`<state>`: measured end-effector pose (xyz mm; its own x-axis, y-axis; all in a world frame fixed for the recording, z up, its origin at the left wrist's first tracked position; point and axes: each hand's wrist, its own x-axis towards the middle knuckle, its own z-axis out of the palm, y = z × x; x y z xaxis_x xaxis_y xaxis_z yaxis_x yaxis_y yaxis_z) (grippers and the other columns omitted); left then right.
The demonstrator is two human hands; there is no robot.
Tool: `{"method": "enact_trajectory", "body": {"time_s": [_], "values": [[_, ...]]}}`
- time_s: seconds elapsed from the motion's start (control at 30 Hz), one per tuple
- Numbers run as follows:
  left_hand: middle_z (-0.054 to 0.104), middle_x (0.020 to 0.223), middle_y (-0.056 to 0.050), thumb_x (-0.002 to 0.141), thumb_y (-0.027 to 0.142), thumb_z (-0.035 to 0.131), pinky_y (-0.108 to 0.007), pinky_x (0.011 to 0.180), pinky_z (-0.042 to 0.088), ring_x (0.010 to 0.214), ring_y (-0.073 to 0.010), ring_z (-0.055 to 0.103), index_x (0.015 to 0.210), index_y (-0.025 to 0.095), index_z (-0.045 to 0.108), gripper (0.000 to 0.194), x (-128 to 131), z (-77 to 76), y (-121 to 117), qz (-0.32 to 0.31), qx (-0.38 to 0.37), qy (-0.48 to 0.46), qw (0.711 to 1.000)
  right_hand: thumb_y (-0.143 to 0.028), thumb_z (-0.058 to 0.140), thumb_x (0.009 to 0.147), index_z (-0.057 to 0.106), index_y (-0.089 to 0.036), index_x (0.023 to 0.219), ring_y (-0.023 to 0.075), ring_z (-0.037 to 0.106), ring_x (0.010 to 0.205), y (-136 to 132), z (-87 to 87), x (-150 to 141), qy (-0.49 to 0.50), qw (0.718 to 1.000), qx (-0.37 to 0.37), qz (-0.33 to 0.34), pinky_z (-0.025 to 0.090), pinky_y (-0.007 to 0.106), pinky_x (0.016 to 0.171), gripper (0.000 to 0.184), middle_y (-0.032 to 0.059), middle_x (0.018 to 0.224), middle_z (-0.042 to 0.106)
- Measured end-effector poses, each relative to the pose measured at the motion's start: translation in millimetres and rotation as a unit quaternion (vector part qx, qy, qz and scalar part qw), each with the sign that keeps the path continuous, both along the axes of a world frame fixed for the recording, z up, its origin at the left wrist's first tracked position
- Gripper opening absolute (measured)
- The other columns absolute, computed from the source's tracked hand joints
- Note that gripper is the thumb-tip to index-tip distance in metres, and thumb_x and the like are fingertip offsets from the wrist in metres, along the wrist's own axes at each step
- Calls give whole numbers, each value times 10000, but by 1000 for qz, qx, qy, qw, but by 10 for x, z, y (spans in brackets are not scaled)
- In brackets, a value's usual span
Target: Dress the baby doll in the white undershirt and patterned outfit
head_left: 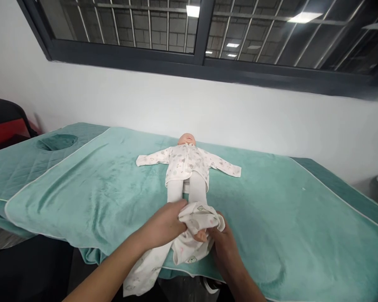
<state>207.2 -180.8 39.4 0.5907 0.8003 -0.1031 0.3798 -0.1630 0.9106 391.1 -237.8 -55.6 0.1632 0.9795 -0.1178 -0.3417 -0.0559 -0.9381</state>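
A baby doll (187, 138) lies on its back with its head toward the wall, wearing a white printed long-sleeved top (185, 161) with both sleeves spread wide. Its white legs (175, 191) point toward me. Baby trousers (192, 247), white with a small print, are bunched around the doll's foot (200, 236) on the right, and one leg of them hangs over the bed edge. My left hand (164, 224) is closed on the cloth's left side. On the right side, my right hand (222, 241) grips the gathered cloth, its fingers partly hidden beneath it.
A green plush cover (113, 180) lies over the massage bed, which has a face hole (57, 142) at the left. The white wall (239, 113) and a dark-framed window (204, 33) are behind it. A black and red chair (8, 121) stands far left.
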Motion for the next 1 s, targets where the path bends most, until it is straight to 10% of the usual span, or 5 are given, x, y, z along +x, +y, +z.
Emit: {"method": "enact_trajectory", "body": {"time_s": [0.23,0.5,0.83,1.0], "values": [[603,796,13,689,141,511,-291,710,429,812,-195,576,814,199,562,146,109,-26,263,142,19,-60,988,-413,681,835,621,-228,1078,218,609,857,88,116,87,-55,998,12,3,478,346,788,311,31,938,685],[704,1026,-102,690,250,785,-344,808,505,953,-266,665,1125,152,639,470,-81,-15,390,5,-280,-279,919,-424,722,788,643,-195,1005,215,629,820,362,220,387,-15,999,29,27,487,336,756,325,42,885,704],[612,678,3,731,203,742,-231,600,469,618,-123,587,760,139,614,146,-262,-123,979,167,-248,-414,860,-525,637,834,708,-195,997,263,648,1032,644,306,547,97,992,-6,80,464,418,980,375,69,1057,730],[560,673,42,710,190,775,-199,572,446,597,-89,562,779,154,574,216,-209,-314,985,150,-246,-435,853,-539,599,855,684,-150,1088,275,639,1081,918,319,512,60,988,-10,140,463,429,972,461,98,1124,720]]}}
